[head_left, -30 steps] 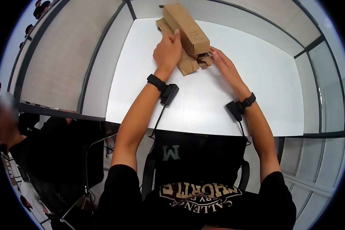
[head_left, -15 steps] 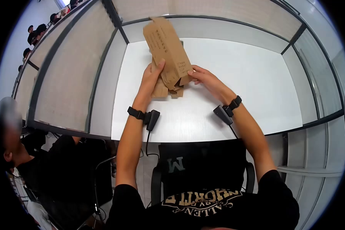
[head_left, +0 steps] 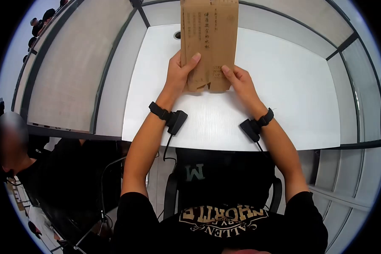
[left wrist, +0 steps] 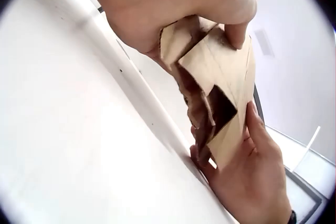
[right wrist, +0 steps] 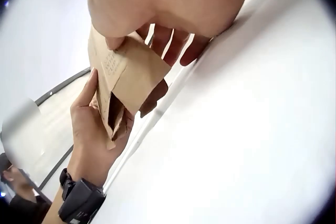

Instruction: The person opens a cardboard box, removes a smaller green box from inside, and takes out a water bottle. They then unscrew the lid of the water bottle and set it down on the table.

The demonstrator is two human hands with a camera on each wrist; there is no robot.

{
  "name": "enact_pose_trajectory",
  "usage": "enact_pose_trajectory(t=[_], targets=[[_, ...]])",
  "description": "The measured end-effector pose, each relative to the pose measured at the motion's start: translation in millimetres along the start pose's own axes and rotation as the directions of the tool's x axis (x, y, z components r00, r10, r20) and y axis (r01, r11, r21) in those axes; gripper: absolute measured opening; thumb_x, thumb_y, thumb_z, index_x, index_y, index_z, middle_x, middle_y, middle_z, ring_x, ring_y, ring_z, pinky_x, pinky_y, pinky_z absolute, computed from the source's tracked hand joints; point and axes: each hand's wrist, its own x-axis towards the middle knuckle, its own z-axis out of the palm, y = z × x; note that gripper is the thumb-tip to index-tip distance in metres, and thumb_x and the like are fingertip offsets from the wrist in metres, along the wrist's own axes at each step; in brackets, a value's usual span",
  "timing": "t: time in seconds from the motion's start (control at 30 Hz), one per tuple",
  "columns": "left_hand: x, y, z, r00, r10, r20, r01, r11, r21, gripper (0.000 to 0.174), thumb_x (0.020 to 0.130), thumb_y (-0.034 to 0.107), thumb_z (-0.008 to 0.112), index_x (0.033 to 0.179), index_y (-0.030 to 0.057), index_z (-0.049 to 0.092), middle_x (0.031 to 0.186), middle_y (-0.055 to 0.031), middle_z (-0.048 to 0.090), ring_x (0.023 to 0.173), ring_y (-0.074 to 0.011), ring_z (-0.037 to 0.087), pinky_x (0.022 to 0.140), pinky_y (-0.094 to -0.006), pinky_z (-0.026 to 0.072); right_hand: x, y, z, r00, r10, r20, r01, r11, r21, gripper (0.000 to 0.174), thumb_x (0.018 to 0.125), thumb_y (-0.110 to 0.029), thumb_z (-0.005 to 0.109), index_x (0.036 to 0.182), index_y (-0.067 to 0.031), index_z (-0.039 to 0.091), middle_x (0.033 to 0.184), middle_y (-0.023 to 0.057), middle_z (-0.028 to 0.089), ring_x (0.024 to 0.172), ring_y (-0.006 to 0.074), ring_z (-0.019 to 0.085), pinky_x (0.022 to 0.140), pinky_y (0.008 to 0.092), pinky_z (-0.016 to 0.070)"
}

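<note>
Both hands hold a brown cardboard box [head_left: 209, 38], pressed nearly flat, with Chinese print and English lettering on its faces. My left hand [head_left: 178, 76] grips its left edge, thumb lying on the printed face. At the lower right, my right hand [head_left: 243, 84] grips the box with its thumb on top near the lettering. Another layer of cardboard shows along the left edge in the head view. In the left wrist view the box's near end [left wrist: 220, 61] gapes, with bent, torn-looking flaps. The fingers behind the box are partly hidden.
A white table [head_left: 292, 106] lies under the hands, enclosed by low partition panels [head_left: 67, 63]. A dark round hole [head_left: 177, 35] is in the tabletop at the back left. A person in black [head_left: 59, 182] sits to the left. Cables hang from both wrist cameras.
The box has gone from a raised, tilted, boxy shape to a flatter one with two faces toward the head camera. My right hand has moved from beside it to gripping its lower right.
</note>
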Motion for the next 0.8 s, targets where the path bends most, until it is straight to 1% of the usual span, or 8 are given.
enact_pose_trajectory(t=[0.07, 0.17, 0.27, 0.4, 0.5, 0.53, 0.7, 0.8], targets=[[-3, 2, 3, 0.999, -0.020, 0.027, 0.021, 0.998, -0.053, 0.048, 0.104, 0.032, 0.068, 0.135, -0.0025, 0.056, 0.128, -0.0126, 0.068, 0.114, -0.0155, 0.067, 0.097, -0.0306, 0.0557, -4, -10, -5, 1.000, 0.021, 0.017, -0.020, 1.000, -0.015, 0.049, 0.107, -0.041, 0.063, 0.126, 0.0037, 0.068, 0.114, 0.0100, 0.074, 0.105, 0.0116, 0.065, 0.093, 0.0287, 0.0528], [-3, 0, 8, 1.000, 0.008, 0.017, -0.007, 0.997, -0.079, 0.049, 0.106, 0.032, 0.066, 0.138, -0.0022, 0.054, 0.130, -0.0124, 0.067, 0.115, -0.0160, 0.067, 0.096, -0.0307, 0.0557, -5, -10, -2, 0.987, -0.069, -0.145, 0.060, 0.996, -0.069, 0.047, 0.108, -0.038, 0.063, 0.124, 0.0054, 0.068, 0.113, 0.0094, 0.074, 0.106, 0.0101, 0.064, 0.090, 0.0274, 0.0533], [2, 1, 11, 0.998, 0.055, -0.003, -0.055, 0.995, -0.089, 0.049, 0.106, 0.032, 0.065, 0.138, -0.0034, 0.055, 0.128, -0.0123, 0.068, 0.113, -0.0155, 0.067, 0.096, -0.0297, 0.0551, 1, -9, 10, 0.927, -0.159, -0.339, 0.212, 0.969, 0.127, 0.043, 0.108, -0.036, 0.063, 0.122, 0.0048, 0.068, 0.112, 0.0080, 0.073, 0.106, 0.0084, 0.063, 0.090, 0.0266, 0.0528], [-4, 2, 16, 0.999, 0.035, -0.037, -0.036, 0.999, -0.033, 0.048, 0.107, 0.033, 0.064, 0.137, -0.0045, 0.058, 0.125, -0.0124, 0.070, 0.110, -0.0140, 0.067, 0.095, -0.0280, 0.0541, 2, -4, 2, 0.988, -0.077, -0.135, 0.100, 0.981, 0.168, 0.037, 0.109, -0.032, 0.063, 0.121, 0.0027, 0.069, 0.113, 0.0076, 0.073, 0.104, 0.0060, 0.062, 0.091, 0.0237, 0.0509], [-9, 7, 20, 0.992, 0.115, -0.042, -0.108, 0.983, 0.150, 0.048, 0.107, 0.035, 0.064, 0.133, -0.0054, 0.061, 0.121, -0.0123, 0.072, 0.106, -0.0125, 0.067, 0.092, -0.0270, 0.0538, -4, -17, -1, 0.995, -0.046, -0.086, 0.059, 0.986, 0.153, 0.037, 0.108, -0.029, 0.064, 0.123, 0.0044, 0.067, 0.115, 0.0083, 0.073, 0.106, 0.0074, 0.063, 0.093, 0.0245, 0.0508], [-10, 7, 21, 0.985, 0.163, -0.064, -0.147, 0.969, 0.197, 0.045, 0.105, 0.035, 0.068, 0.123, -0.0067, 0.067, 0.110, -0.0118, 0.075, 0.097, -0.0119, 0.069, 0.085, -0.0266, 0.0549, -4, -17, -3, 0.992, -0.083, -0.094, 0.097, 0.982, 0.160, 0.037, 0.108, -0.028, 0.065, 0.124, 0.0050, 0.067, 0.115, 0.0085, 0.073, 0.107, 0.0083, 0.064, 0.094, 0.0253, 0.0514], [-14, 9, 23, 0.979, 0.199, -0.036, -0.176, 0.926, 0.333, 0.039, 0.100, 0.031, 0.075, 0.109, -0.0071, 0.074, 0.096, -0.0106, 0.077, 0.084, -0.0124, 0.070, 0.076, -0.0271, 0.0560, -10, -22, 7, 0.969, -0.215, -0.123, 0.240, 0.939, 0.246, 0.040, 0.105, -0.024, 0.068, 0.131, 0.0067, 0.063, 0.117, 0.0100, 0.074, 0.109, 0.0138, 0.067, 0.098, 0.0300, 0.0538], [-16, 14, 24, 0.974, 0.227, -0.027, -0.203, 0.912, 0.357, 0.038, 0.100, 0.030, 0.076, 0.107, -0.0070, 0.074, 0.094, -0.0106, 0.077, 0.083, -0.0124, 0.070, 0.075, -0.0271, 0.0559, -9, -23, 8, 0.960, -0.263, -0.094, 0.271, 0.959, 0.082, 0.043, 0.104, -0.026, 0.069, 0.132, 0.0060, 0.063, 0.117, 0.0097, 0.074, 0.108, 0.0149, 0.068, 0.098, 0.0312, 0.0547]])
